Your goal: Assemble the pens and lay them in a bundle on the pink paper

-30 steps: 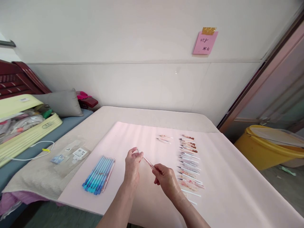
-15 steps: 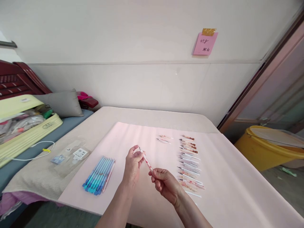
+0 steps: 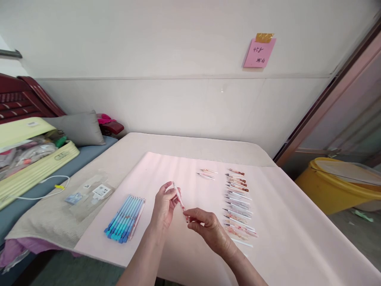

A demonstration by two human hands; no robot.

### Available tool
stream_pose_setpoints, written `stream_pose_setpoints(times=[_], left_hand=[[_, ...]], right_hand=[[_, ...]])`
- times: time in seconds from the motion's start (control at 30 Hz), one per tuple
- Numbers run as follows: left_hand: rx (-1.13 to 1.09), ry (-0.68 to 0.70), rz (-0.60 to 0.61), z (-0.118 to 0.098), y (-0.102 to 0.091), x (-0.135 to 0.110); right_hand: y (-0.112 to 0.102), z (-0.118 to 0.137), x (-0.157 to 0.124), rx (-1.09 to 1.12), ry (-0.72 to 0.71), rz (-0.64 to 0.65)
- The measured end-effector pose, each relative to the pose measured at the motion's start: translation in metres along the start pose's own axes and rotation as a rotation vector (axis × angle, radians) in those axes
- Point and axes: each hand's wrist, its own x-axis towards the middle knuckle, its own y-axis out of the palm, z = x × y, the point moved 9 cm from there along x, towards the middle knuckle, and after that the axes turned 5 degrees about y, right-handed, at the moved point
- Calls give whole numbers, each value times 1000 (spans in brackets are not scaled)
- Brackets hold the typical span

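Note:
A slim white pen with a red pattern [image 3: 180,198] is held at a slant above the pink sheet. My left hand [image 3: 164,201] is closed around its upper part, thumb and fingers pinching it. At the lower end, my right hand [image 3: 205,225] pinches the pen between thumb and forefinger. A row of blue pens [image 3: 126,218] lies to the left, with a pinkish pen [image 3: 137,220] along its right side. On the right is a column of pens with white, brown and patterned barrels [image 3: 238,204]. A few more pens [image 3: 207,173] lie farther back.
The pink sheet [image 3: 166,167] covers much of the table. Left of it lies a clear plastic bag with labels [image 3: 92,198]. A yellow box [image 3: 44,167] and grey pillow [image 3: 85,129] are farther left. A yellow bin [image 3: 333,186] stands right; a pink note [image 3: 260,53] hangs on the wall.
The pen has turned steeper, its lower end shifting slightly left. My right hand has moved a little left and its grip on the lower end has changed.

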Motion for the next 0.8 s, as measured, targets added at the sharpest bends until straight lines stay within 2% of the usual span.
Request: stream_pose_setpoints(times=[0.27, 0.4, 0.5, 0.63, 0.73, 0.8], left_hand=[[26, 25, 26, -1, 2, 0], [72, 61, 20, -5, 1, 1], [110, 84, 27, -9, 3, -1], [157, 68, 50, -6, 10, -9], [182, 39, 96, 0, 18, -14], [264, 57, 77, -1, 17, -14]], right_hand=[[-1, 7, -2, -137, -102, -51], [1, 5, 0, -150, -40, -42], [-3, -3, 2, -132, 52, -89], [-4, -20, 6, 31, 171, -173], [5, -31, 11, 236, 229, -156], [11, -39, 13, 311, 274, -143]])
